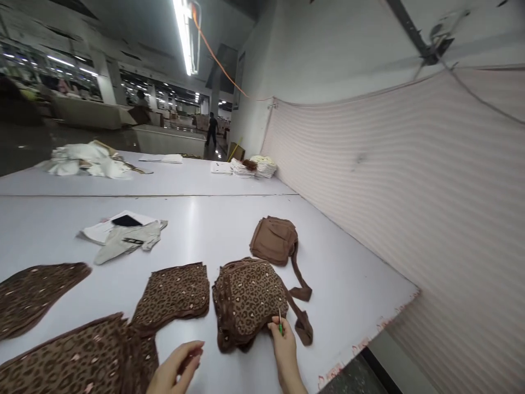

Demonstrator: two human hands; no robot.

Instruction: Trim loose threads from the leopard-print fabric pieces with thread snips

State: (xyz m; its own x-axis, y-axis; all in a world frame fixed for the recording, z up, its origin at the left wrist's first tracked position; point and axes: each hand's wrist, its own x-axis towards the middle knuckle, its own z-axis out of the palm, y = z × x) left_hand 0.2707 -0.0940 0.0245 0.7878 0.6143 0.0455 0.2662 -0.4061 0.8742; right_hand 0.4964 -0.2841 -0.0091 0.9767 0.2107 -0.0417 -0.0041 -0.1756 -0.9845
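My right hand (283,342) is closed on a thin pointed tool with a green handle (280,327), its tip upward. It is at the lower right edge of a stack of leopard-print fabric pieces (254,295), and I cannot tell whether the fingers also grip the cloth. To the left, my left hand (178,366) hovers low with fingers curved and a gap at the thumb, holding nothing. Beside it lie a large leopard-print stack (69,361) and a smaller leopard-print stack (176,293). A brown strip (301,323) trails from the right stack.
Folded plain brown fabric (273,241) lies behind the right stack. Another leopard-print piece (36,295) is at far left. Pale cloth scraps (131,241) carry a dark phone-like object (127,220). White cloth (86,161) is heaped farther back. A striped curtain (389,164) borders the table's right side.
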